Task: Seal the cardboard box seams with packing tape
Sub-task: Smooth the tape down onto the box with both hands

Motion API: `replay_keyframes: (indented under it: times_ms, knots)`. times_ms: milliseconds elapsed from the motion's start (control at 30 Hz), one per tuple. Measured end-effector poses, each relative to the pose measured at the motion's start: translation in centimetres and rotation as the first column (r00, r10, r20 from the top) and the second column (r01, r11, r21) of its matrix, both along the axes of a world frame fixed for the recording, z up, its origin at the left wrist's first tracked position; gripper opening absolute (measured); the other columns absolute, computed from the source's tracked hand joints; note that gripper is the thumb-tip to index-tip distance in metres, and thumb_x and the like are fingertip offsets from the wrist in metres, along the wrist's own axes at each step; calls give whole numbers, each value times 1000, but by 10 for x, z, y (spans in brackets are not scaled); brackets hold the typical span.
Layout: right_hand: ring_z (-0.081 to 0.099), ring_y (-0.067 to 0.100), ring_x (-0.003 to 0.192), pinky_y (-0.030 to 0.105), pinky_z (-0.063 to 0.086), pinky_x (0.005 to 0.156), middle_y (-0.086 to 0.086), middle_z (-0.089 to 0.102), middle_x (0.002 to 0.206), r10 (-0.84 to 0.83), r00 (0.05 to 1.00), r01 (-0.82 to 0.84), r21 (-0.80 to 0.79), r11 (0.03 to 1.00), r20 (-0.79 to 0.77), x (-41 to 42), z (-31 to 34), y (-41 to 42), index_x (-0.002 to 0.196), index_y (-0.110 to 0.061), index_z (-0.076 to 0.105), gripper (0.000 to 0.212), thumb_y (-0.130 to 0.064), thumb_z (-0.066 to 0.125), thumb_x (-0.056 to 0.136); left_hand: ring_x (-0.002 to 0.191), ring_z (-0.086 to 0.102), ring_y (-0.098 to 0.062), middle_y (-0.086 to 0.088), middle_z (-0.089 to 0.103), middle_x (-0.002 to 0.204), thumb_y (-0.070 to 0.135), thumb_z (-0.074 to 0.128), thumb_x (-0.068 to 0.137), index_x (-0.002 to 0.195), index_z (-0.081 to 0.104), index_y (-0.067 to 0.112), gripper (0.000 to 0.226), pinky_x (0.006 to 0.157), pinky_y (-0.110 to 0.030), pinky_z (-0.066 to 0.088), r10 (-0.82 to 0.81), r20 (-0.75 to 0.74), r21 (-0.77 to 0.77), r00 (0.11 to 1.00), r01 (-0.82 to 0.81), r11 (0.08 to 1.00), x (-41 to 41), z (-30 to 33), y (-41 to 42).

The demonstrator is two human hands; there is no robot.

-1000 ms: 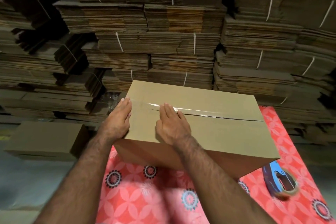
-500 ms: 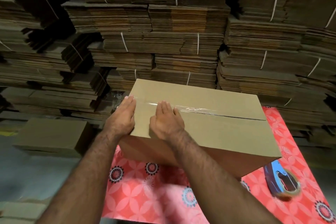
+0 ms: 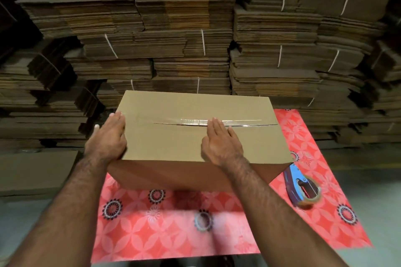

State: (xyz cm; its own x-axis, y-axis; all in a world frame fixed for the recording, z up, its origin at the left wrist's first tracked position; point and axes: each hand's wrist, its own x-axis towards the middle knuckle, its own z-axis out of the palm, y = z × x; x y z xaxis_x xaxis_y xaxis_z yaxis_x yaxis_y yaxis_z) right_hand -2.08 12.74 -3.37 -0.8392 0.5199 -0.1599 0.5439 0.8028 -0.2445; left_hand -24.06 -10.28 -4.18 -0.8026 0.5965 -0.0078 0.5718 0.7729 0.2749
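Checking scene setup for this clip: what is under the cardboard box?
The cardboard box sits on a red patterned mat, which shows in front and to the right, where the tape dispenser lies. Whatever lies directly beneath the box is hidden.

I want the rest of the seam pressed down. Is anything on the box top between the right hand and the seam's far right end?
Nothing visible: the tape runs bare from the right hand to the box edge.

The cardboard box [image 3: 195, 134] sits in the centre of the frame on a red patterned mat [image 3: 173, 232]. Clear tape [image 3: 195, 121] covers its top seam. The left hand [image 3: 107, 138] lies flat on the left edge, the right hand [image 3: 220, 143] flat (fingers on the tape). A blue tape dispenser [image 3: 302, 186] lies at lower right.
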Motion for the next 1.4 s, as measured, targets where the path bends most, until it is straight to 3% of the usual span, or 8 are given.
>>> replay_keyframes:
  times_ms: [300,533,600,700,1000,1267,1400]
  knots:
    - [1,12,152,42,0,123,1,2,167,-197,980,198,97,975,-11,51,0,54,159,-12,10,69,-37,18,95,151,11,-18,-1,17,164,10,38,97,150,33,15,54,120,-53,12,-6,46,60,999,3,998,8,0,8]
    - [5,18,153,46,-1,123,5,8,166,-436,900,435,167,885,-32,76,2,86,158,-7,13,69,-37,25,96,151,14,-29,-14,21,162,14,38,99,147,37,7,49,120,-56,16,-74,68,133,995,65,989,9,-7,8]
    - [8,24,152,47,3,123,12,14,165,-501,863,504,186,844,-62,78,6,87,156,-2,17,69,-36,29,97,150,17,-31,-17,24,160,18,36,98,146,38,5,51,120,-54,17,-96,52,147,994,87,985,8,-11,7]
    - [7,26,152,47,2,123,14,13,165,-530,848,526,171,833,-21,71,10,80,155,1,16,70,-36,30,97,149,18,-35,-22,26,158,3,42,97,146,39,-1,49,122,-44,15,-83,39,169,996,75,983,10,-8,9]
    - [-8,23,153,43,-5,123,12,-5,166,-284,957,282,46,958,62,-6,0,-8,157,-1,1,74,-40,18,96,151,14,-28,-14,19,162,5,43,99,152,31,5,54,123,-34,12,-88,88,234,992,66,970,9,-7,5]
    - [-5,19,153,47,-2,123,8,1,167,96,995,-96,-25,995,7,-92,1,-105,158,-4,7,72,-38,23,96,150,15,-29,-17,23,160,16,39,100,150,34,4,51,122,-35,14,-153,143,314,978,101,944,9,0,-2]
    - [-2,18,153,49,-1,122,7,4,167,168,985,-169,-40,985,-34,-113,0,-127,157,-4,9,72,-39,23,95,149,20,-28,-16,29,158,1,44,98,147,40,5,50,121,-33,17,-146,166,369,975,76,926,8,4,-5]
